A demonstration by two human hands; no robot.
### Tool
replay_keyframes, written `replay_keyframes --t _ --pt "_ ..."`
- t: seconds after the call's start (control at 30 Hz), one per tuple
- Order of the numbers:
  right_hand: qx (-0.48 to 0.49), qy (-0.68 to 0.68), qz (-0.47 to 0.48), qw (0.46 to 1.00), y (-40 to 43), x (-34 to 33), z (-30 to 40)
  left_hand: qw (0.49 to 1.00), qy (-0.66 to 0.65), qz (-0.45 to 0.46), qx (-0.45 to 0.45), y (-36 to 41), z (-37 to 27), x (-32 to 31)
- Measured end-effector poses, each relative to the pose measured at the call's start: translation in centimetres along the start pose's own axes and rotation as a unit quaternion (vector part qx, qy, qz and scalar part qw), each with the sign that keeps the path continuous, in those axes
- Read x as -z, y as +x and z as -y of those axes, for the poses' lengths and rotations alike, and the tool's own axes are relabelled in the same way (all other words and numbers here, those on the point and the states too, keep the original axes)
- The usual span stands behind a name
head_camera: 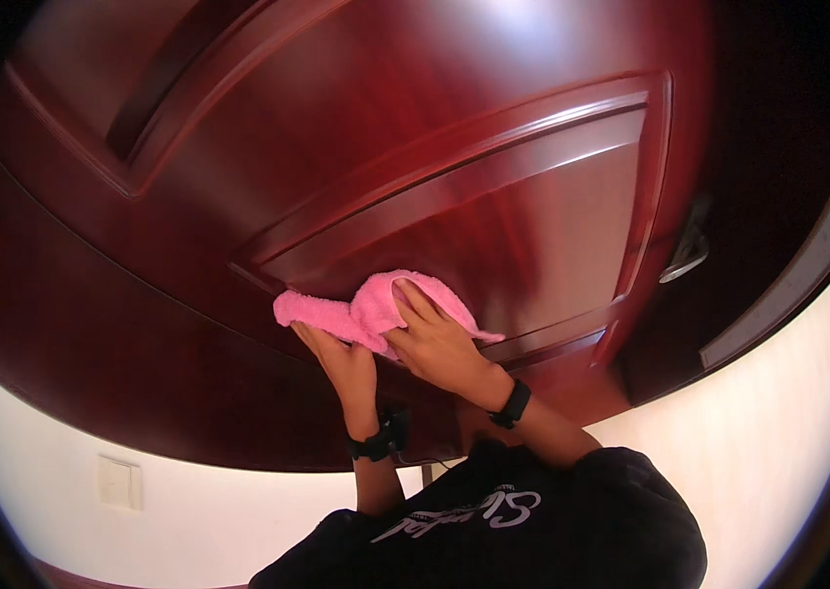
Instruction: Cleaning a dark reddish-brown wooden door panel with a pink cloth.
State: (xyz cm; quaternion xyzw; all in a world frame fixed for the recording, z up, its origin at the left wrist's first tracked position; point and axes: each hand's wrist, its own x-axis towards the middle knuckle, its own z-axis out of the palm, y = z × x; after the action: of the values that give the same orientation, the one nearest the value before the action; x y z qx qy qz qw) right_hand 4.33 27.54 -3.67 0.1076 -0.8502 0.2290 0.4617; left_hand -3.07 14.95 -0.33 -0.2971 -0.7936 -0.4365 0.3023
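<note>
A fluffy pink cloth [319, 311] is bunched up against a glossy dark red wooden door [356, 169]. My left hand [345, 368] grips the cloth's rolled left end from below, its fingertips hidden behind the fabric. On the cloth's right part lies my right hand [437, 350], with some fingers tucked into a fold and a pointed corner trailing past it. Both hands are near the lower left corner of a raised door panel [532, 243] with moulded edges. Each wrist wears a black band.
A metal door handle [686, 258] juts out on the right. Dark wooden framing [127, 353] borders the door on the left. A light switch [119, 482] sits on the white wall [238, 501] at lower left. Pale wall [746, 427] also shows at lower right.
</note>
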Motion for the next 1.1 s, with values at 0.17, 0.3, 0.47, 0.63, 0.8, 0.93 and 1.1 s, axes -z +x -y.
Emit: replay_keyframes --t 0.17,0.3,0.47,0.63,0.8,0.93,1.1 --pt "-0.011 -0.013 -0.064 0.998 0.0 1.3 -0.9 1.000 -0.021 -0.003 0.003 -0.1 -1.2 0.1" --pt "-0.054 -0.110 -0.184 0.975 1.4 5.3 -2.2 0.995 -0.078 -0.050 0.040 0.1 -3.1 -0.8" --pt "-0.190 -0.075 -0.236 0.950 2.5 9.2 -2.5 0.995 -0.073 -0.034 0.053 -1.6 -7.3 -3.0" --pt "-0.284 -0.142 -0.240 0.917 0.6 12.0 -5.9 0.991 -0.107 0.070 -0.033 -2.6 -10.8 -5.1" --pt "-0.330 -0.151 -0.246 0.899 -0.8 13.5 -7.6 0.985 -0.152 0.067 -0.039 -4.0 -11.2 -7.1" --pt "-0.288 -0.164 -0.304 0.893 -1.4 13.0 -7.9 0.983 -0.165 0.061 -0.052 -4.2 -11.0 -7.8" --pt "-0.378 -0.148 -0.289 0.867 -4.1 7.6 -9.5 0.986 -0.134 0.069 -0.069 -4.3 -10.2 -8.2"
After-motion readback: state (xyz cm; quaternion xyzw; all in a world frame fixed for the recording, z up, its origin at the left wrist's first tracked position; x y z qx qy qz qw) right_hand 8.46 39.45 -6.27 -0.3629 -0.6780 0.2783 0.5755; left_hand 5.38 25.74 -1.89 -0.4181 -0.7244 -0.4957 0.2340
